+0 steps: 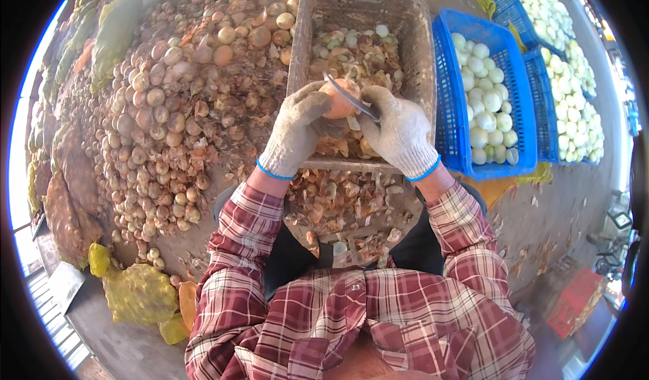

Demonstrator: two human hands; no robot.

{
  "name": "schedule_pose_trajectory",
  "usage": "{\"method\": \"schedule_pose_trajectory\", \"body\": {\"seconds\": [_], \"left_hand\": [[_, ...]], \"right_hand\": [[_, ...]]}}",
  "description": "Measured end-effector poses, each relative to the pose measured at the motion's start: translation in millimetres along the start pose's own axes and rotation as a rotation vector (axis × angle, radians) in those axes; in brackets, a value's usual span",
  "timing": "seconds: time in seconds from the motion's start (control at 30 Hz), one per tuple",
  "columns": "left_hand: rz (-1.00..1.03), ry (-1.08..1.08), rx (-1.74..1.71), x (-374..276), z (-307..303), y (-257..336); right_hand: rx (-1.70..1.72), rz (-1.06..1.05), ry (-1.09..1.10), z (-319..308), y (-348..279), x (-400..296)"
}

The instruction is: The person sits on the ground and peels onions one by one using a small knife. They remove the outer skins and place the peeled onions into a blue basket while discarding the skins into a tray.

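My left hand (299,124), in a pale knitted work glove, grips an unpeeled brown onion (338,101). In my gloved right hand (395,121) is a knife, its narrow blade (347,94) lying across the top of the onion and its handle mostly hidden by the fingers. Both hands are above the near half of a dirty plastic crate (418,10), which holds onion skins (372,58) and some pale onions. To the right stands a blue plastic crate (525,111) with peeled white onions (485,101) inside.
A wide heap of unpeeled onions (162,111) spreads over the floor at the left, with filled mesh sacks (139,291) around it. More blue crates (540,96) of peeled onions stand farther right. Loose skins (334,192) lie between my knees. A red crate (575,299) sits at the lower right.
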State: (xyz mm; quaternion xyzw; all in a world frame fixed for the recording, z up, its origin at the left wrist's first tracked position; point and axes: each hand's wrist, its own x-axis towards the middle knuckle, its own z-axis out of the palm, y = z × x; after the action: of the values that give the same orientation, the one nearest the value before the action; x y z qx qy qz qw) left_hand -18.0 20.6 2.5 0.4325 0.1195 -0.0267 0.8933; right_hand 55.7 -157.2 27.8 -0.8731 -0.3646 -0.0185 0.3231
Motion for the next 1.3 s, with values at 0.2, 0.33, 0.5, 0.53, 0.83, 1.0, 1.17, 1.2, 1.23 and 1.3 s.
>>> {"method": "schedule_pose_trajectory", "body": {"seconds": [0.2, 0.33, 0.5, 0.53, 0.83, 1.0, 1.17, 1.2, 1.23, 1.3], "left_hand": [[-0.004, 0.068, 0.194, -4.8, 10.5, -1.4], [-0.042, 0.084, 0.157, -5.1, 15.2, -3.3], [-0.034, 0.043, 0.100, -7.7, 15.0, -0.7], [-0.075, 0.053, 0.035, -9.6, 14.3, -0.8], [0.136, -0.106, -0.001, -13.2, -8.8, 21.4], [0.290, 0.004, -0.008, -2.8, -10.3, 22.8], [0.289, 0.063, 0.046, -1.0, -14.5, 35.3], [0.319, 0.066, 0.083, 1.5, -16.4, 33.9], [0.348, 0.067, 0.120, 3.1, -17.8, 33.7], [0.337, 0.076, 0.148, 0.2, -16.1, 35.3]], "right_hand": [[-0.098, -0.035, -0.040, -3.8, 1.7, 0.7], [-0.081, -0.028, -0.059, -4.2, 0.4, 0.1], [-0.087, 0.011, -0.092, -2.9, -3.3, -2.1], [-0.084, 0.012, -0.087, -2.2, -2.3, -2.2], [-0.229, 0.305, -0.235, 38.2, 83.1, -14.6], [0.765, 0.718, -0.172, -0.4, 14.0, 5.6], [0.638, 0.283, -0.243, -2.4, -21.3, 5.0], [0.622, 0.243, -0.236, -2.0, -24.9, 2.8], [0.605, 0.204, -0.227, 0.0, -27.6, 2.0], [0.491, 0.123, -0.224, 9.8, -24.0, 3.9]]}}
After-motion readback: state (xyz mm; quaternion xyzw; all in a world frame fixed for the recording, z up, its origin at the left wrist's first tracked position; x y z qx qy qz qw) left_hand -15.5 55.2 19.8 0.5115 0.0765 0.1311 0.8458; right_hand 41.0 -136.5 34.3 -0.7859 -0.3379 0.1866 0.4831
